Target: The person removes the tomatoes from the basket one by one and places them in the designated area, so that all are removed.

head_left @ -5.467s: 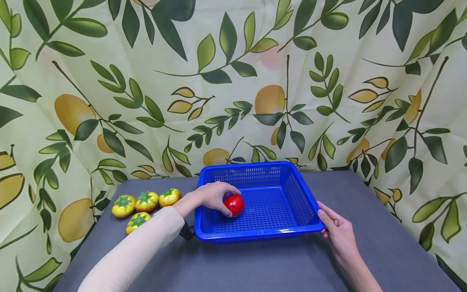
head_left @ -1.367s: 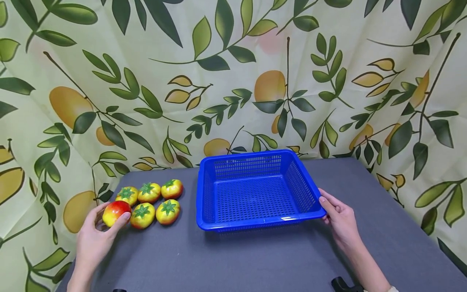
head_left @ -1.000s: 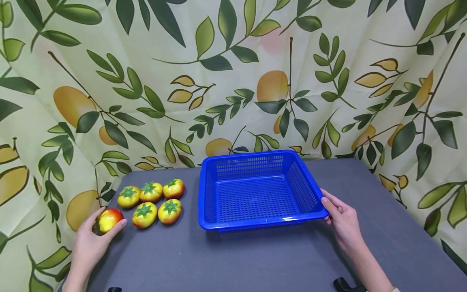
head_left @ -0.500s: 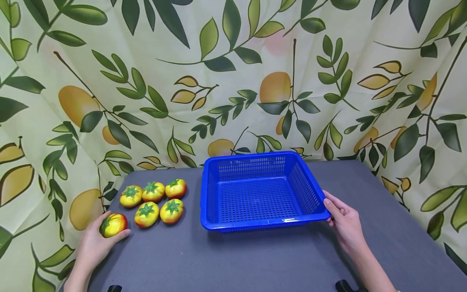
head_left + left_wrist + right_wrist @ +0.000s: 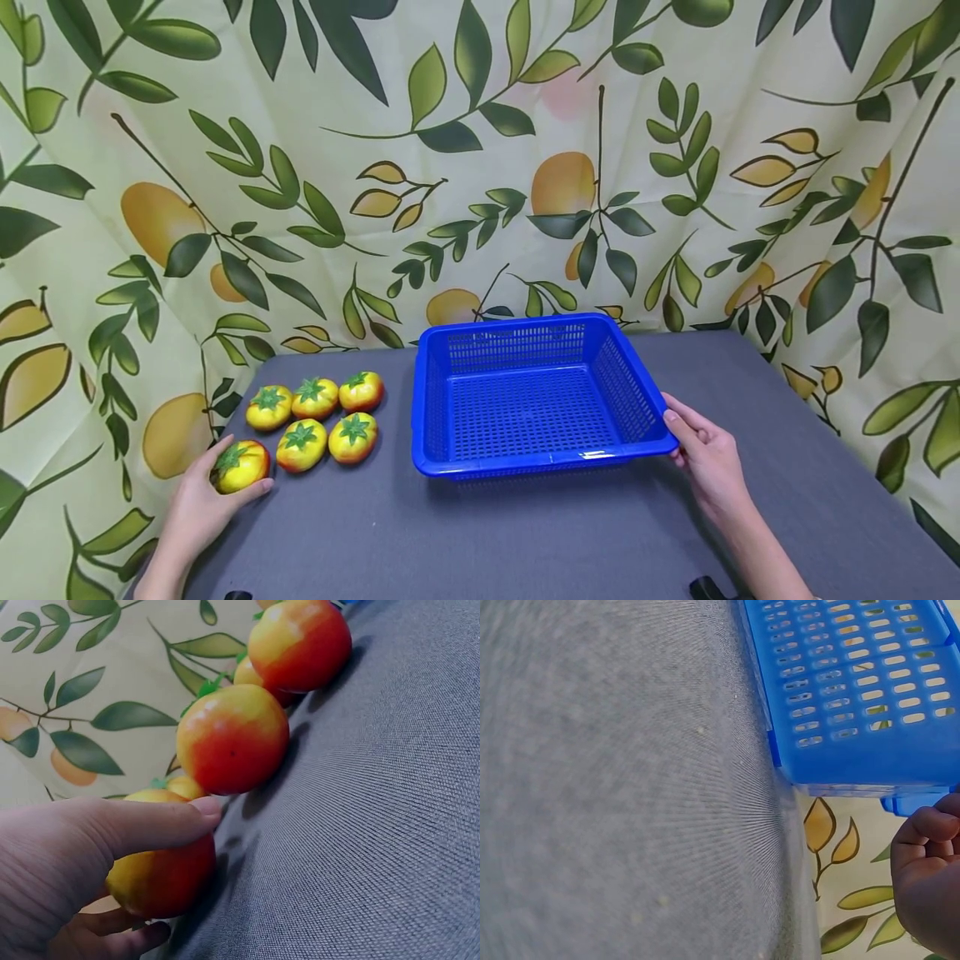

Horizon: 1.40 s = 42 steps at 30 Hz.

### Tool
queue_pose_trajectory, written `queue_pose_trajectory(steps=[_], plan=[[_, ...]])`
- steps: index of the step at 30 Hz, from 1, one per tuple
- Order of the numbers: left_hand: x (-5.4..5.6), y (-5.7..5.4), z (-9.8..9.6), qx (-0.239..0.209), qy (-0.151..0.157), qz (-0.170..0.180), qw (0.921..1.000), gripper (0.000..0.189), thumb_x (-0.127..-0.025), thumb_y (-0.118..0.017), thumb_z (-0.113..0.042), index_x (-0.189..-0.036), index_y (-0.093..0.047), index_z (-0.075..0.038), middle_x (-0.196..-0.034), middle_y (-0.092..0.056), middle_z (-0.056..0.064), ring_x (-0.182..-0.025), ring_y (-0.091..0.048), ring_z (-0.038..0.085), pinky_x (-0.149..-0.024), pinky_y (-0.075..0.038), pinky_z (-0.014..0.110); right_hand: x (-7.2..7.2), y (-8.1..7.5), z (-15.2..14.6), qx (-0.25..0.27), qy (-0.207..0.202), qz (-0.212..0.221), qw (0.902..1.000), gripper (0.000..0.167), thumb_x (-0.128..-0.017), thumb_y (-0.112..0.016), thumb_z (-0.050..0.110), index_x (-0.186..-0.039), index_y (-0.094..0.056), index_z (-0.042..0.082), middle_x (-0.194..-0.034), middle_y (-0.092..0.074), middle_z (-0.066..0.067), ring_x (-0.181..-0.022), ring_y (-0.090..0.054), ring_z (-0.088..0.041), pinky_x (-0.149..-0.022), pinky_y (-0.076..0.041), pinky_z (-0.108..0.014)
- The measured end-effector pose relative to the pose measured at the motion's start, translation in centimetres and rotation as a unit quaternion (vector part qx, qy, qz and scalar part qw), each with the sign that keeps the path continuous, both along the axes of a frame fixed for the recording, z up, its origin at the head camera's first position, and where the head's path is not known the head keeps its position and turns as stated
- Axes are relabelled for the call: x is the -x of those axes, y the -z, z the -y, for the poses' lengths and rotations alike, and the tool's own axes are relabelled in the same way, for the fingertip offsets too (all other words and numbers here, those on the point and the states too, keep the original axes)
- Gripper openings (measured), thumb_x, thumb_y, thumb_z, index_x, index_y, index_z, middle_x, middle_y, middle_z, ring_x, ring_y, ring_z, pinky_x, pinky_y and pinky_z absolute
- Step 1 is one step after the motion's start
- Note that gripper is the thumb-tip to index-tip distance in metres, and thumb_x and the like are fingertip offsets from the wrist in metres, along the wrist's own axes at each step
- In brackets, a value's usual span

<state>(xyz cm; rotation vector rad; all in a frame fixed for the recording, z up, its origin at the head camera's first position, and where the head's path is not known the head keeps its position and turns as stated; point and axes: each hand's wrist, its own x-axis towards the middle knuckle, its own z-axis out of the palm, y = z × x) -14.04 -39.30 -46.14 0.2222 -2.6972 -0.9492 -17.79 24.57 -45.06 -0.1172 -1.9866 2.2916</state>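
My left hand [image 5: 197,506] curls round a yellow-and-red tomato [image 5: 243,468], thumb on the near side, at the left of the table. Its green leafy top faces up in the head view; in the left wrist view the thumb crosses the tomato [image 5: 163,876], covering part of it. Several like tomatoes stand just beyond and to the right in two rows, the nearest tomato [image 5: 302,445] close beside the held one. With thumb and fingers my right hand [image 5: 708,467] grips the right front corner of a blue perforated basket [image 5: 495,463]. Nothing lies inside the basket.
A grey cloth [image 5: 450,542] covers the table. Behind and at both sides hangs a leaf-patterned curtain [image 5: 480,233], close to the basket's back edge. Dark pieces of gear show at the bottom edge near both wrists.
The left hand has gone from inside the basket, where it held a tomato, to the front left of the row. Over the last second the held tomato has turned leafy top up. Right hand stays.
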Motion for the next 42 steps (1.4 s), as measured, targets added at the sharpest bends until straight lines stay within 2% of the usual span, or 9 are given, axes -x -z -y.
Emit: queue_pose_trajectory(steps=[6, 14, 18, 20, 23, 26, 33, 38, 42], plan=[[-0.19, 0.13, -0.09, -0.014, -0.006, -0.003, 0.9999, 0.103, -0.074, -0.089, -0.028, -0.146, -0.028, 0.013, -0.135, -0.04, 0.041, -0.116, -0.044, 0.05, -0.09, -0.036, 0.059, 0.01, 0.19, 0.15, -0.009, 0.003, 0.004, 0.9999, 0.061, -0.097, -0.064, 0.029, -0.146, -0.044, -0.001, -0.073, -0.064, 0.0, -0.056, -0.053, -0.008, -0.053, -0.047, -0.018], [0.09, 0.34, 0.14, -0.054, -0.01, 0.035, 0.9979, 0.114, -0.073, -0.09, -0.02, -0.15, -0.012, 0.013, -0.144, -0.03, 0.04, -0.13, -0.035, 0.054, -0.098, -0.04, 0.047, -0.06, 0.49, 0.27, -0.009, -0.001, 0.008, 0.9999, 0.06, -0.097, -0.064, 0.029, -0.145, -0.045, -0.001, -0.073, -0.064, 0.0, -0.056, -0.052, -0.008, -0.053, -0.047, -0.019], [0.06, 0.34, 0.12, -0.064, -0.013, 0.048, 0.9967, 0.116, -0.072, -0.09, -0.019, -0.149, -0.01, 0.014, -0.146, -0.027, 0.04, -0.13, -0.034, 0.055, -0.096, -0.037, 0.057, -0.09, 0.48, 0.3, -0.011, -0.004, 0.009, 0.9999, 0.059, -0.097, -0.064, 0.029, -0.145, -0.046, 0.0, -0.073, -0.063, 0.0, -0.056, -0.053, -0.009, -0.053, -0.047, -0.019], [-0.06, 0.3, 0.06, -0.054, -0.015, 0.049, 0.9972, 0.115, -0.072, -0.09, -0.021, -0.149, -0.013, 0.015, -0.145, -0.029, 0.04, -0.129, -0.036, 0.054, -0.096, -0.04, 0.054, -0.1, 0.45, 0.3, -0.01, -0.004, 0.009, 0.9999, 0.059, -0.097, -0.064, 0.03, -0.145, -0.046, 0.0, -0.073, -0.063, 0.0, -0.057, -0.053, -0.009, -0.053, -0.047, -0.019], [-0.2, 0.21, -0.04, -0.049, -0.012, 0.045, 0.9977, 0.112, -0.071, -0.09, -0.023, -0.149, -0.018, 0.014, -0.145, -0.031, 0.038, -0.128, -0.038, 0.053, -0.097, -0.045, 0.029, -0.13, 0.39, 0.24, -0.008, 0.0, 0.011, 0.9999, 0.059, -0.097, -0.064, 0.029, -0.145, -0.046, 0.001, -0.072, -0.063, 0.001, -0.056, -0.052, -0.008, -0.053, -0.047, -0.019], [-0.15, 0.13, -0.1, -0.056, -0.004, 0.038, 0.9977, 0.11, -0.072, -0.09, -0.023, -0.149, -0.019, 0.013, -0.145, -0.031, 0.037, -0.128, -0.039, 0.053, -0.088, -0.037, 0.006, -0.16, 0.32, 0.18, -0.008, 0.004, 0.011, 0.9999, 0.06, -0.097, -0.064, 0.029, -0.145, -0.045, 0.0, -0.072, -0.063, 0.001, -0.056, -0.052, -0.008, -0.052, -0.047, -0.019], [0.19, -0.37, -0.28, -0.057, 0.006, 0.043, 0.9975, 0.11, -0.073, -0.09, -0.023, -0.149, -0.018, 0.012, -0.146, -0.031, 0.037, -0.127, -0.039, 0.053, -0.094, -0.046, 0.022, -0.12, 0.18, 0.08, -0.007, 0.005, 0.016, 0.9998, 0.064, -0.096, -0.064, 0.03, -0.147, -0.041, -0.002, -0.075, -0.064, 0.0, -0.056, -0.052, -0.008, -0.053, -0.047, -0.019], [0.44, -0.39, -0.22, -0.064, 0.015, 0.027, 0.9974, 0.109, -0.073, -0.09, -0.021, -0.149, -0.019, 0.013, -0.145, -0.03, 0.038, -0.128, -0.038, 0.054, -0.081, -0.034, 0.0, 0.04, 0.03, -0.02, -0.006, 0.007, 0.013, 0.9999, 0.065, -0.096, -0.064, 0.031, -0.147, -0.041, -0.002, -0.073, -0.064, 0.0, -0.056, -0.052, -0.008, -0.053, -0.047, -0.018], [0.37, -0.18, -0.08, -0.062, 0.013, 0.023, 0.9977, 0.11, -0.073, -0.089, -0.021, -0.149, -0.018, 0.013, -0.145, -0.03, 0.039, -0.128, -0.037, 0.054, -0.081, -0.034, 0.0, 0.15, 0.0, 0.02, -0.01, 0.005, 0.006, 0.9999, 0.064, -0.097, -0.064, 0.03, -0.147, -0.041, -0.003, -0.073, -0.063, 0.0, -0.056, -0.052, -0.007, -0.052, -0.047, -0.018]])
